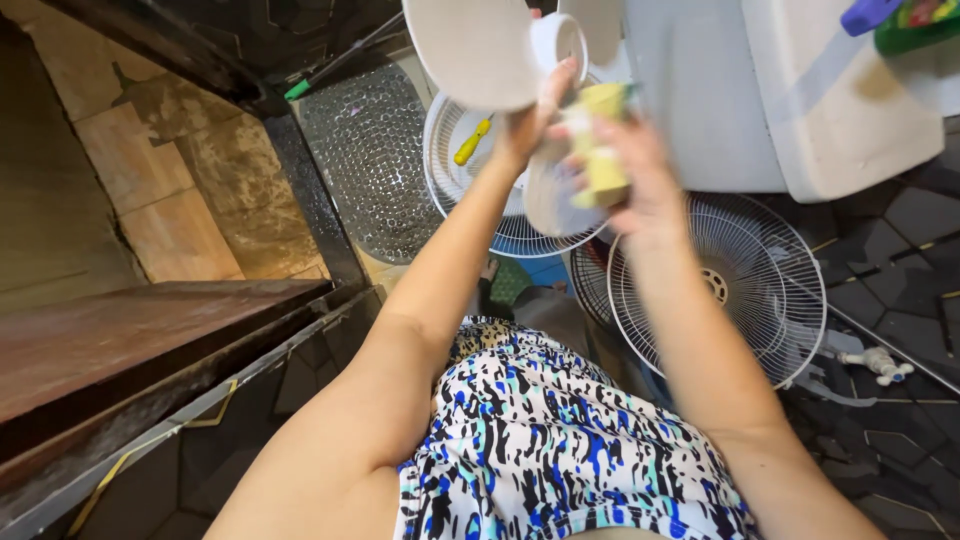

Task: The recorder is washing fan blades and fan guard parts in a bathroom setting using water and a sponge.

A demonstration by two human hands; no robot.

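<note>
Hands: left (535, 125) grips white fan blade (480, 50), right (640, 175) presses yellow sponge (605, 140) above wire fan grilles (745, 285).

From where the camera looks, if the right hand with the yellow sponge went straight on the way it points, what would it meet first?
The right hand presses the yellow sponge toward the white fan blade piece held by the left hand. It would probably meet that piece first, though blur makes depth uncertain.

Both arms raised forward; left hand (525, 125) and right hand (640, 175) gripping (fingers curled).
</note>
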